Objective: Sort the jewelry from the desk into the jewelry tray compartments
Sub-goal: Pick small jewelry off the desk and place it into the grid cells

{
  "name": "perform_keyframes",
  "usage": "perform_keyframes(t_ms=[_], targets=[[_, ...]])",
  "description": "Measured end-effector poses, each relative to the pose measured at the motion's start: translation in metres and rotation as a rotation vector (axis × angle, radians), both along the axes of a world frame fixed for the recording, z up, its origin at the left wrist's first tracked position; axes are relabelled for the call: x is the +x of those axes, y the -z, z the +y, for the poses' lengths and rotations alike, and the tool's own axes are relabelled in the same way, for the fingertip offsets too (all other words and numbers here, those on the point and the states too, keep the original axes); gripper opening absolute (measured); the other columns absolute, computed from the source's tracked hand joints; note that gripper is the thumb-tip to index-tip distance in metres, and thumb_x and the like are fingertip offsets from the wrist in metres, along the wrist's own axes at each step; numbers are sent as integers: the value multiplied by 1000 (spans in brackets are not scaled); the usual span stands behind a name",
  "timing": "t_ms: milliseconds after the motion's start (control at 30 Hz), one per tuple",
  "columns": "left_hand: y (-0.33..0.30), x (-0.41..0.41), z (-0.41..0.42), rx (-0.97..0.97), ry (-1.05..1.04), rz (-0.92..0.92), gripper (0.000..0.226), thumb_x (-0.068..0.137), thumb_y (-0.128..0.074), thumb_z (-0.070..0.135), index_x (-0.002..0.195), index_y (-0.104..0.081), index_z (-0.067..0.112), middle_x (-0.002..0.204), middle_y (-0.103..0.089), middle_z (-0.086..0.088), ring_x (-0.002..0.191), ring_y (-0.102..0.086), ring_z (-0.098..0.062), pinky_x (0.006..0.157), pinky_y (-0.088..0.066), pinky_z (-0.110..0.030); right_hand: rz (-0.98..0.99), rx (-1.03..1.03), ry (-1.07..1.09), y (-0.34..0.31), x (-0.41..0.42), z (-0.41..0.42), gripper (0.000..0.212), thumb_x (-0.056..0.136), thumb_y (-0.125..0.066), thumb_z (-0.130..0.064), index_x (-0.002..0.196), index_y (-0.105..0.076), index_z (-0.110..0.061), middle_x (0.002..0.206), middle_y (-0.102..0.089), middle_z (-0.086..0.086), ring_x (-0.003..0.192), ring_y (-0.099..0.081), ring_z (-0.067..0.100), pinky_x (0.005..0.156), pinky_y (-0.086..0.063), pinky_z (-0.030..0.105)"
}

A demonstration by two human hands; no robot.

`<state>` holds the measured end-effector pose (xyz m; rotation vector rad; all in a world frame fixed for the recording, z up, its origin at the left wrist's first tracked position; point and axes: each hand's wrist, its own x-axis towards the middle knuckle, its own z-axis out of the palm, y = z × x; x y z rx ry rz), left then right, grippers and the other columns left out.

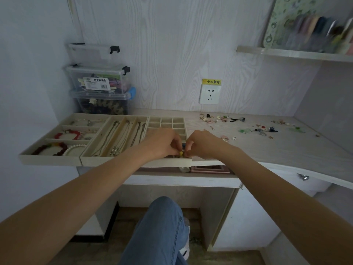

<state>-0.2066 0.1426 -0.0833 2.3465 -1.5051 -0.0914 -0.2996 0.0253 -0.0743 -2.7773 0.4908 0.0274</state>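
1. Both my hands are over the near end of the grid tray [166,122], the rightmost of three beige trays. Left hand [162,143] and right hand [202,143] meet fingertip to fingertip, pinching a small yellow piece [180,153] between them. Looks like an earring; too small to be sure.
2. Grip: narrow pinch on both sides, fingers curled. Piece sits just above the tray's front wall, over the near cells.
3. The cell under it is hidden by my fingers, so I can't tell whether it's empty.
4. To do this well: lower straight into one small cell, let go with one hand first, steady with the other. Don't drop from height; it may bounce into a neighbouring cell.
5. Left to sort: loose earrings and charms [221,119] scattered on the desk [286,150], right of the trays, well apart from my hands.
6. Bracelet tray [57,138] and necklace tray [118,134] are already loaded.
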Motion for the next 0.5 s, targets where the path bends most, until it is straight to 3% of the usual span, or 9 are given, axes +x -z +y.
perform_keyframes(t_ms=[167, 333, 500], targets=[[-1, 4, 0, -25, 14, 49, 13, 83, -69, 23, 96, -70, 21, 85, -58, 14, 75, -51, 3, 62, -34, -8, -59, 53, -23, -7, -6, -11, 19, 89, -61, -24, 99, -72, -12, 108, -68, 5, 98, -61, 21, 80, -43, 26], [-9, 7, -6, -63, 29, 122, 11, 86, -65, 16, 96, -68, 19, 90, -62, 11, 83, -57, 0, 76, -43, -14, -134, 120, 61, -13, -17, -34, 22, 90, -59, -26, 101, -70, -11, 108, -68, 8, 83, -59, 15, 81, -48, 29], [-19, 7, -43, -73, 39, 70, 16, 90, -59, 14, 103, -68, 16, 106, -66, 3, 90, -57, -5, 84, -43, -18, -181, 79, 204, -15, -27, -65, 23, 94, -50, -14, 102, -70, -8, 116, -65, 8, 95, -64, 22, 81, -46, 27]])
